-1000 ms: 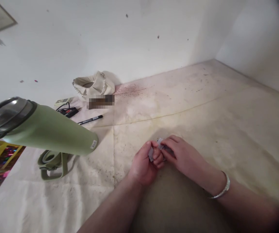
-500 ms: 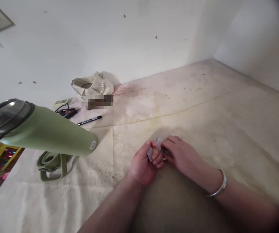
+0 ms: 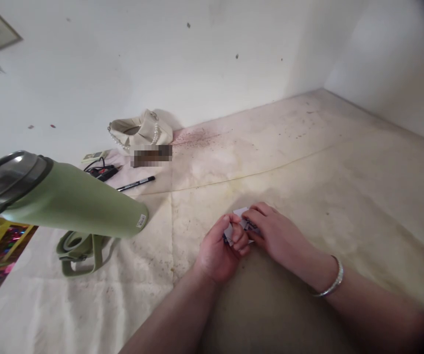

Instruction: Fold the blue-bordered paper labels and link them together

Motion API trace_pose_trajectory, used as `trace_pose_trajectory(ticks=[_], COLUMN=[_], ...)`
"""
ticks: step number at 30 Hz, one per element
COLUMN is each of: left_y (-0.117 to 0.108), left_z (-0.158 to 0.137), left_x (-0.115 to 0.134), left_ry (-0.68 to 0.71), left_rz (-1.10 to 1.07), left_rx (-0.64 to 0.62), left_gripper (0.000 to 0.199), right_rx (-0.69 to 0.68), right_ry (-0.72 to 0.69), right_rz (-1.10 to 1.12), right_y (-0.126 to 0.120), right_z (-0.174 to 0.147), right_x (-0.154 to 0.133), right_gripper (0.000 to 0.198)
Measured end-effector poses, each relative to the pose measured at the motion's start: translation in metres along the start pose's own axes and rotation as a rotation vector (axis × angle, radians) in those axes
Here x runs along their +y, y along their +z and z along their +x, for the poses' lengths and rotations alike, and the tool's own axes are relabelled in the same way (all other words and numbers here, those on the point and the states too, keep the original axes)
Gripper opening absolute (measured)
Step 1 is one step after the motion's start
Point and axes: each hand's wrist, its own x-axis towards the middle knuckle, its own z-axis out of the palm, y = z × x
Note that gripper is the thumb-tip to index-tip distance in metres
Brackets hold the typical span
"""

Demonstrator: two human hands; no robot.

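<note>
Close together above the cloth, my two hands work on a small stack of white cards with dark marks. My left hand (image 3: pixel 219 253) has its fingers curled round part of the cards (image 3: pixel 228 232). From the right, my right hand (image 3: pixel 280 238) pinches more of the cards (image 3: pixel 240 212) between thumb and fingertips, just past the left fingers. Much of the stack is hidden by the fingers, so what is printed on it cannot be made out. A silvery bracelet (image 3: pixel 339 275) circles my right wrist.
On the left a tall green tumbler (image 3: pixel 86 201) stands on the cream cloth (image 3: pixel 131 305), its green lid (image 3: pixel 81 250) lying beside it. Behind are a pen (image 3: pixel 137 183), a black cable item (image 3: pixel 103 172) and a cream bag (image 3: pixel 145 130) with a pearl strap, near the wall (image 3: pixel 215 78).
More of the white cards shows between my hands, with dark marks visible under the right fingers. Both hands have stayed in nearly the same place.
</note>
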Motion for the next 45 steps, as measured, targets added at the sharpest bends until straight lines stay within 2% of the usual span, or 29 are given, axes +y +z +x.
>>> trace_pose_trajectory(ticks=[8, 16, 31, 45], left_y=[-0.001, 0.0005, -0.0002, 0.0015], left_z=[0.0003, 0.0001, 0.0001, 0.0001], left_x=[-0.0006, -0.0014, -0.0022, -0.0026], left_ry=[0.003, 0.02, 0.027, 0.039], left_rz=[0.016, 0.016, 0.052, 0.073], left_rx=[0.013, 0.005, 0.02, 0.035], left_gripper=[0.019, 0.025, 0.017, 0.017], right_rx=[0.029, 0.022, 0.03, 0.025], right_ry=[-0.002, -0.012, -0.031, -0.023], right_rz=[-0.015, -0.012, -0.012, -0.016], right_y=[0.0021, 0.0016, 0.0029, 0.0011], right_z=[-0.0007, -0.0001, -0.0004, -0.0015], right_x=[0.0008, 0.001, 0.0024, 0.0006], right_gripper=[0.034, 0.029, 0.028, 0.03])
